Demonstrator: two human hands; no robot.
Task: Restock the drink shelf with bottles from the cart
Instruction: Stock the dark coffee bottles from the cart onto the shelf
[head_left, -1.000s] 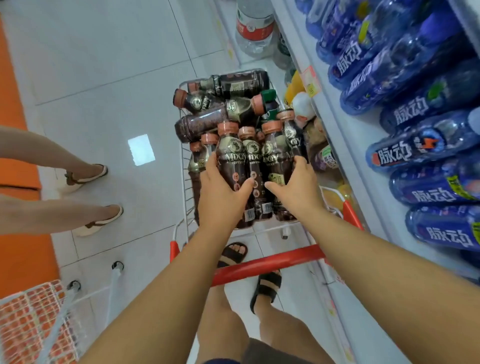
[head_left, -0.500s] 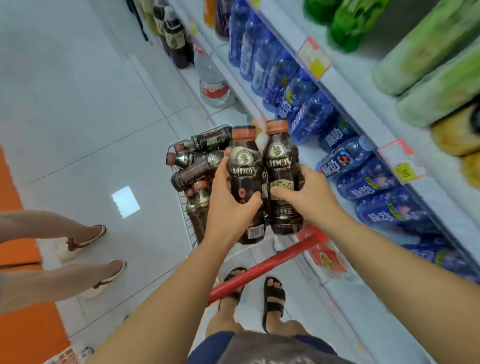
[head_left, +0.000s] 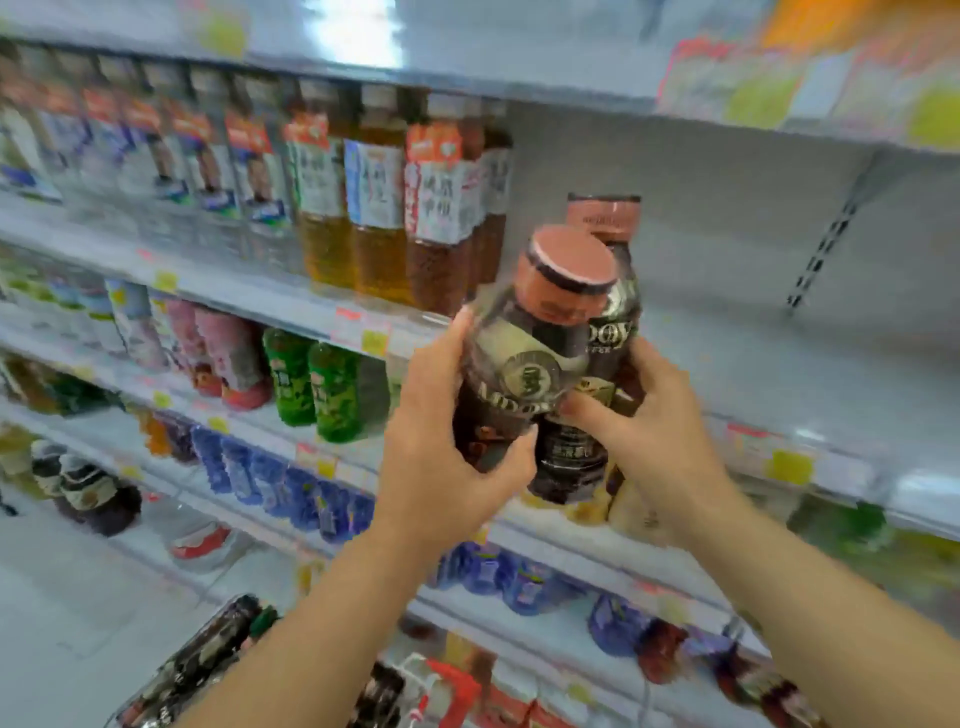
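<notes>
Two dark coffee bottles with salmon-pink caps are held side by side in front of the shelf. My left hand (head_left: 447, 457) grips the nearer bottle (head_left: 524, 358), which tilts toward me. My right hand (head_left: 639, 431) is wrapped around the farther bottle (head_left: 605, 332). Both sit level with a bare stretch of white shelf (head_left: 727, 364) to the right of a row of tea bottles (head_left: 415, 208). The cart (head_left: 208, 670) with more dark bottles shows at the bottom left.
Shelves below hold pink, green (head_left: 317, 384) and blue bottles (head_left: 270, 483). The shelf above (head_left: 571, 78) overhangs the bare space. A slotted upright (head_left: 826, 244) runs down the back panel at right. The cart's red handle (head_left: 457, 686) is low centre.
Both hands have lifted the two coffee bottles out of the cart and up to shelf height. My view has swung from the floor and cart up to the shelves.
</notes>
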